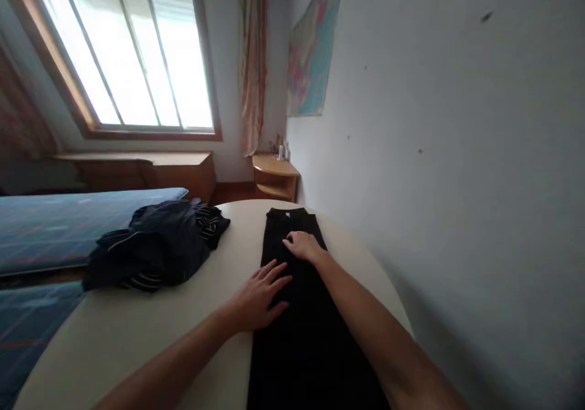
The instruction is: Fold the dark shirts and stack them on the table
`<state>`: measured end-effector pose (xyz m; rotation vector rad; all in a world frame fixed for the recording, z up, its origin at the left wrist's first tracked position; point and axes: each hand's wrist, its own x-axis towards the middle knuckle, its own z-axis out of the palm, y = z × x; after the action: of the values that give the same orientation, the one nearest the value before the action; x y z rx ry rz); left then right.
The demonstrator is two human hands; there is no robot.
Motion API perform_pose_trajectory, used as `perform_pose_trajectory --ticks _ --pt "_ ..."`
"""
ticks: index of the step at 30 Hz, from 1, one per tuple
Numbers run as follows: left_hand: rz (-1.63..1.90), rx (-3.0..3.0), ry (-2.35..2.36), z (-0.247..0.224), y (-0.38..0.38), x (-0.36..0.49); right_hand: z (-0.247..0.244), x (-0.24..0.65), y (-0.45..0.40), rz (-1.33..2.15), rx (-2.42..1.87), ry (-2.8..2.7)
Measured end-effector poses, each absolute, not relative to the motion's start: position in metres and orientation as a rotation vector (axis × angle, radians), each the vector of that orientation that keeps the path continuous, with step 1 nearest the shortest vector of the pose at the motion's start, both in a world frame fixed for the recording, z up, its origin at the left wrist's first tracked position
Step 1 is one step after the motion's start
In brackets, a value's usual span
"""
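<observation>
A pair of black trousers (311, 337), apparently folded lengthwise, lies flat on a round cream table (214, 337). Its waistband is at the far end, with a small white label. My left hand (260, 297) rests on the left edge of the cloth, fingers spread. Farther up, below the waistband, my right hand (302, 245) lies on the fabric with its fingers slightly bent. Neither hand visibly lifts the cloth. My right forearm hides part of the right edge, and the near end runs out of view.
Dark clothes (159, 245) with striped trim lie heaped on the table's left side. Beyond them is a bed with a blue plaid mattress (82, 221). A white wall (457, 184) stands close on the right. At the back are a corner shelf (274, 165) and a window (137, 56).
</observation>
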<state>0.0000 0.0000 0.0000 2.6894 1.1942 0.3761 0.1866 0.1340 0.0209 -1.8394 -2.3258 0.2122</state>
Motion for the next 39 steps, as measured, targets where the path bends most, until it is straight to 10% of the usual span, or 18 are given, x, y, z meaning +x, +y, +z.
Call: perform_pose_trajectory --ticks 39 --pt "0.344 2.488 1.27 -0.005 0.043 -0.012 -0.002 0.093 0.321 0.108 -1.967 -2.034"
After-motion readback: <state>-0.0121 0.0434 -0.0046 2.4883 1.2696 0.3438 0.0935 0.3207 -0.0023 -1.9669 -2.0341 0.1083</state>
